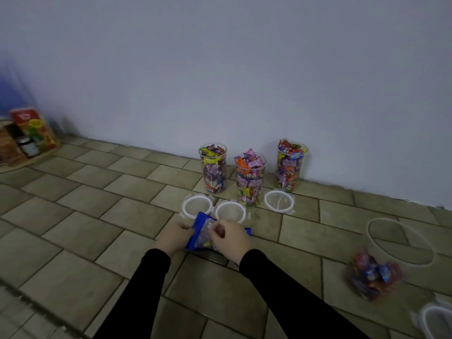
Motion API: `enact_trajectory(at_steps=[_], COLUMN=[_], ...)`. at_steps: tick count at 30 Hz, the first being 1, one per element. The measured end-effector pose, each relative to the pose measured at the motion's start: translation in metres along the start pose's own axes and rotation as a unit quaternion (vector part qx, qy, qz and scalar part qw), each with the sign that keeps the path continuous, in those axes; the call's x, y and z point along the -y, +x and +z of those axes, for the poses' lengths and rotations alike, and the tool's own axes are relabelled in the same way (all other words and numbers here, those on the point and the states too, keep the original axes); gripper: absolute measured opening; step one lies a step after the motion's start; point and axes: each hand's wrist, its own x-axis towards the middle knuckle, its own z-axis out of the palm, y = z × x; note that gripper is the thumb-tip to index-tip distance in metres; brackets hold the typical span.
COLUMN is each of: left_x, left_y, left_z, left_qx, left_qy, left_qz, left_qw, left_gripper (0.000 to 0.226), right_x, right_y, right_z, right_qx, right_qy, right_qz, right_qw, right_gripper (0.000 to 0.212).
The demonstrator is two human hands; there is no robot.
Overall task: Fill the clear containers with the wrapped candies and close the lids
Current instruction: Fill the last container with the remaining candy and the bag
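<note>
Hands, left [175, 237] and right [228, 237], both grip a blue candy bag [203, 238] just in front of three unlidded, candy-heaped containers [250, 178] along the wall [220, 69]. Three lids [230, 211] lie between bag and containers. A blurred fourth container [381, 260], far right, looks part-filled.

Head view, downward over floor [73, 228]

A tiled floor [102, 216] of grey-brown slabs runs up to a plain pale wall [220, 69]. At far left, blurred, a red carton [34, 129] with green and yellow print stands beside a dark-lidded jar [28, 146] on a wooden shelf [8, 149].
</note>
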Motion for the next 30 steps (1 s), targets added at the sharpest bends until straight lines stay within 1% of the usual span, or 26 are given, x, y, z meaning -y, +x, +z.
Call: enact_trajectory(at_steps=[2, 5, 8, 11, 12, 16, 19, 21, 23, 26, 28, 30], left_x=[-0.007, -0.022, -0.037, -0.052, -0.056, -0.067, -0.072, -0.077, -0.081, -0.088, -0.093, -0.099], left_y=[-0.007, -0.016, -0.025, -0.033, -0.036, -0.044, -0.049, -0.055, -0.059, -0.066, -0.07, -0.076], left_z=[-0.007, -0.01, -0.009, -0.005, -0.002, 0.021, 0.036, 0.045, 0.052, 0.061, 0.067, 0.074], left_qx=[-0.002, 0.013, 0.059, 0.117, 0.135, 0.179, 0.211, 0.222, 0.224, 0.229, 0.203, 0.162], left_qy=[-0.065, -0.123, -0.19, -0.22, -0.232, -0.26, -0.295, -0.329, -0.334, -0.338, -0.325, -0.278], left_qz=[0.023, 0.044, 0.076, 0.129, 0.142, 0.17, 0.167, 0.157, 0.156, 0.163, 0.172, 0.215], left_qw=[0.998, 0.991, 0.977, 0.96, 0.953, 0.934, 0.917, 0.904, 0.902, 0.898, 0.908, 0.922], left_gripper=[0.016, 0.015, 0.013, 0.012, 0.012, 0.01, 0.012, 0.018, 0.022, 0.018, 0.018, 0.025], right_x=[0.0, 0.001, 0.003, 0.005, 0.004, 0.001, -0.004, -0.011, -0.015, -0.016, -0.014, -0.015], right_y=[0.002, 0.001, -0.006, -0.013, -0.014, -0.02, -0.024, -0.029, -0.034, -0.046, -0.054, -0.063], right_z=[-0.001, -0.011, -0.03, -0.048, -0.052, -0.071, -0.08, -0.083, -0.084, -0.094, -0.105, -0.114], right_qx=[-0.002, -0.022, -0.06, -0.076, -0.083, -0.098, -0.096, -0.096, -0.098, -0.116, -0.145, -0.163], right_qy=[0.072, 0.15, 0.197, 0.237, 0.235, 0.187, 0.218, 0.232, 0.224, 0.202, 0.174, 0.15], right_qz=[0.027, 0.056, 0.06, 0.05, 0.04, 0.012, 0.03, 0.059, 0.073, 0.043, 0.01, -0.02], right_qw=[0.997, 0.987, 0.977, 0.967, 0.968, 0.977, 0.971, 0.966, 0.967, 0.971, 0.974, 0.975], right_gripper=[0.02, 0.032, 0.036, 0.044, 0.045, 0.03, 0.03, 0.029, 0.029, 0.03, 0.032, 0.034])
